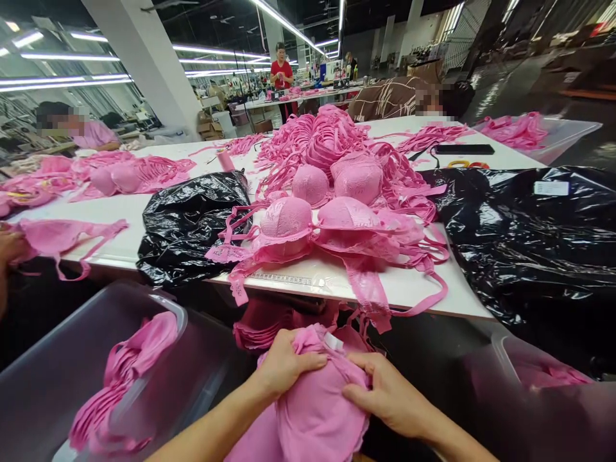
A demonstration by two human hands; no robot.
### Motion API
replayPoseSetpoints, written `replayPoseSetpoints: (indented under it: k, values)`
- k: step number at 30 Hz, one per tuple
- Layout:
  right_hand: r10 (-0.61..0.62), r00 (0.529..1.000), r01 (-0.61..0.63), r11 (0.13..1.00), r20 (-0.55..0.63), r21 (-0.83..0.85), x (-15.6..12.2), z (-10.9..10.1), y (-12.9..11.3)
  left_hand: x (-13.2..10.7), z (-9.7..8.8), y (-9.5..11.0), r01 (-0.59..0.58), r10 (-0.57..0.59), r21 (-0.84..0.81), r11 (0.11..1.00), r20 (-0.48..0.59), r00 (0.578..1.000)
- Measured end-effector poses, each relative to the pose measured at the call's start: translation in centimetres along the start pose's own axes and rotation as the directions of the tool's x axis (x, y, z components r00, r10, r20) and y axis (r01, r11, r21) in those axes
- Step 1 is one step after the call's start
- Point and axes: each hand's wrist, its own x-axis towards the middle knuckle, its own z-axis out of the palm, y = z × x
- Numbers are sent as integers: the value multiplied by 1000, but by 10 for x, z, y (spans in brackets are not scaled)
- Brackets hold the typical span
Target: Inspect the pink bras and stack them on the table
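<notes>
Both my hands grip a pink bra low in front of me, below the table edge. My left hand pinches its upper left part, fingers curled into the fabric. My right hand presses and holds the right side of the cup, near a small white label. On the white table just above lies a pink lace bra, with a heap of more pink bras and straps behind it.
Black plastic bags lie at left and right on the table. A grey bin at lower left holds pink pieces; another bin sits at lower right. Another person's hand holds a bra at far left. Workers stand and sit beyond.
</notes>
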Motion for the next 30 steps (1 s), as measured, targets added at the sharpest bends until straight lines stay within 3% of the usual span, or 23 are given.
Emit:
replayPoseSetpoints:
  k: [3, 5, 8, 10, 14, 17, 20, 24, 27, 30]
  values:
    - [5, 1000, -5, 1000, 20, -28, 2, -4, 1, 0, 3, -5, -8, 6, -22, 1000, -107, 994]
    - [-8, 1000, 9, 994, 4, -109, 3, -4, 4, -2, 4, -7, -4, 9, 62, 998, -83, 997]
    - [-125, 989, 103, 966, -82, -237, 4, -1, 10, -6, 6, -7, 7, 0, 146, 989, -49, 999]
    - [-170, 976, 132, 960, -137, -248, 5, 1, 14, -7, 7, -7, 11, -5, 102, 995, -61, 998]
    - [-137, 968, 101, 980, -209, -173, 4, 1, 19, -8, 6, -9, 38, -41, -74, 997, -41, 998]
    - [-278, 923, 212, 944, -264, -253, 0, 0, 16, -10, 6, -8, 39, -41, -86, 996, -27, 999]
    - [-409, 885, 308, 873, -222, -378, -4, 1, 14, -13, 7, -3, -4, 5, -90, 996, 10, 1000]
    - [-406, 886, 277, 850, -222, -448, -3, 8, 14, -16, 8, 2, -27, 31, -76, 997, 47, 998]
    - [-399, 888, 283, 866, -228, -412, -3, 13, 13, -18, 8, 0, -45, 50, -89, 995, 58, 997]
    - [-351, 911, 272, 906, -215, -326, -3, 15, 11, -17, 6, -8, 8, -11, -153, 988, -16, 1000]
